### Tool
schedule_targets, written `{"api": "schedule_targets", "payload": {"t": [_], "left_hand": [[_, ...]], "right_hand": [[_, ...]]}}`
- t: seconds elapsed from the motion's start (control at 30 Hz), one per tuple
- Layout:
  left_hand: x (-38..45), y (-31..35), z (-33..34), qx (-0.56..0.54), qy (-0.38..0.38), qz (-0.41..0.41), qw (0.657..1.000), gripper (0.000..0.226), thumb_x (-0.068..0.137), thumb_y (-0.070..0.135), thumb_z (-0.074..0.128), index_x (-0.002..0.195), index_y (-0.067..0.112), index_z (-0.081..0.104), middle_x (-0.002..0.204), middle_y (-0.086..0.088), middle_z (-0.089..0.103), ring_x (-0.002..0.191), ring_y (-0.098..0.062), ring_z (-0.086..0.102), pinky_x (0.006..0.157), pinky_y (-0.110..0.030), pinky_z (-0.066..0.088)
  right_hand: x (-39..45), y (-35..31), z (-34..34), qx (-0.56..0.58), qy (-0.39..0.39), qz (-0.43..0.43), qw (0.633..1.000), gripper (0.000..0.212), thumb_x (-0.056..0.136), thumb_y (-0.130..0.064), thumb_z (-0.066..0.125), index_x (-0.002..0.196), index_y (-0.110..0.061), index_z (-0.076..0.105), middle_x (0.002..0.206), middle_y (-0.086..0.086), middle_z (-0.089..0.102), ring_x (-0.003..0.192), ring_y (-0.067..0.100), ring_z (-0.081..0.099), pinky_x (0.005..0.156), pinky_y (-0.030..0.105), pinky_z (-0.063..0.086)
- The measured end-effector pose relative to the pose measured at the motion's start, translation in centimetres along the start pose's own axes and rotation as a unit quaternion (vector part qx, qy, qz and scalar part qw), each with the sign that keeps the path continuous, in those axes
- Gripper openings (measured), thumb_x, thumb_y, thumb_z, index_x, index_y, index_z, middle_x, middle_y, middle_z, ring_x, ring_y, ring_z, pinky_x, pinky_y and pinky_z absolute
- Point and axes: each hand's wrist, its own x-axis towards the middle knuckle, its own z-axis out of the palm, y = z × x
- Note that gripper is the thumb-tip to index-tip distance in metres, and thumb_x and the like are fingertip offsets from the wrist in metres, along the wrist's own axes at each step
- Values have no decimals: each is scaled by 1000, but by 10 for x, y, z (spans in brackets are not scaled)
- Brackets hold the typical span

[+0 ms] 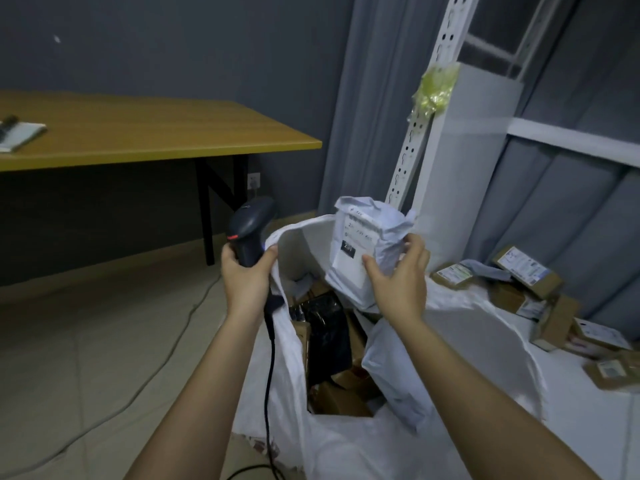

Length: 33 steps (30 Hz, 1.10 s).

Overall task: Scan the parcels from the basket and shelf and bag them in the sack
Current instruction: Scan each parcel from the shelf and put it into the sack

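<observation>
1. As we look down, the sack (294, 341) gapes directly below our grips.
2. Our left hand (246, 271) clasps the scanner (250, 233) and the sack's rim.
3. Our right hand (398, 275) holds the grey parcel (367, 244) upright above the opening; it goes straight down.

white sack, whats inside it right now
Inside the white sack lie a black plastic-wrapped parcel and several brown cardboard boxes. Anything deeper is hidden by these and by the sack's walls. The right hand holds a white mailer above the opening.
</observation>
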Motion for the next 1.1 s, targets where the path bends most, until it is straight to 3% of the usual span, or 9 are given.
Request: {"api": "schedule_targets", "payload": {"t": [0.17, 0.23, 0.33, 0.5, 0.6, 0.67, 0.77, 0.9, 1.1], "left_hand": [[-5, 11, 2, -22, 0, -3, 1000, 40, 82, 14, 74, 110, 25, 48, 94, 15, 59, 85, -4, 59, 84, -28, 45], [-10, 8, 3, -9, -16, -7, 1000, 41, 81, 16, 75, 111, 25, 50, 97, 11, 61, 91, -12, 61, 83, -28, 46], [-18, 1, 7, 8, -32, -13, 999, 44, 80, 18, 76, 114, 24, 50, 105, 4, 63, 96, -16, 62, 86, -30, 48], [-36, -5, 17, 16, -30, -29, 999, 44, 81, 17, 75, 117, 21, 49, 109, 1, 61, 101, -19, 61, 91, -32, 48], [-43, -8, 23, 2, -35, -44, 998, 47, 81, 16, 75, 122, 17, 52, 110, 2, 62, 102, -18, 62, 92, -32, 49], [-46, -10, 29, -4, -49, -45, 998, 46, 82, 16, 75, 122, 17, 53, 107, 4, 63, 99, -16, 62, 86, -27, 48], [-48, -16, 38, -12, -67, -58, 996, 53, 81, 17, 76, 129, 16, 51, 102, 9, 63, 93, -9, 62, 76, -20, 46], [-38, -24, 57, -32, -63, -85, 994, 56, 80, 18, 77, 130, 16, 52, 108, 4, 65, 96, -11, 63, 75, -21, 48], [4, -8, 109, -69, -31, -94, 993, 49, 79, 15, 78, 123, 13, 57, 110, -3, 67, 97, -18, 66, 83, -30, 54]], "right_hand": [[-11, 20, -1, -226, -404, -71, 884, 65, 95, -30, 58, 153, -25, 27, 163, 10, 8, 147, 29, 17, 115, 37, 26], [-13, 18, -15, -261, -320, -131, 901, 58, 97, -33, 52, 151, -26, 32, 163, 8, 9, 149, 28, 6, 119, 39, 12], [-13, 14, -48, -440, -192, -194, 855, 65, 94, -46, 51, 152, -27, 27, 162, 11, 6, 148, 37, -2, 117, 53, -3], [-21, 52, -93, -565, -293, 43, 770, 100, 84, -71, 50, 153, -31, -10, 161, 18, -8, 144, 48, 9, 113, 63, 10], [-36, 75, -101, -508, -313, 53, 801, 75, 91, -60, 50, 150, -22, 21, 148, 19, 35, 125, 35, 49, 95, 41, 42], [-42, 86, -98, -411, -264, 24, 872, 42, 97, -47, 49, 126, -16, 53, 122, 12, 61, 106, 29, 60, 78, 30, 42], [-43, 90, -86, -43, -192, 120, 973, 26, 94, -29, 62, 97, -6, 73, 92, 8, 71, 85, 21, 61, 66, 23, 42], [-23, 75, -65, 226, -128, 215, 941, 17, 94, -24, 62, 102, -12, 71, 85, -5, 67, 76, 8, 60, 61, 12, 45], [69, 54, -30, 391, -122, 331, 850, 13, 98, -20, 58, 106, -16, 66, 114, 11, 66, 100, 27, 66, 71, 36, 61]]}}
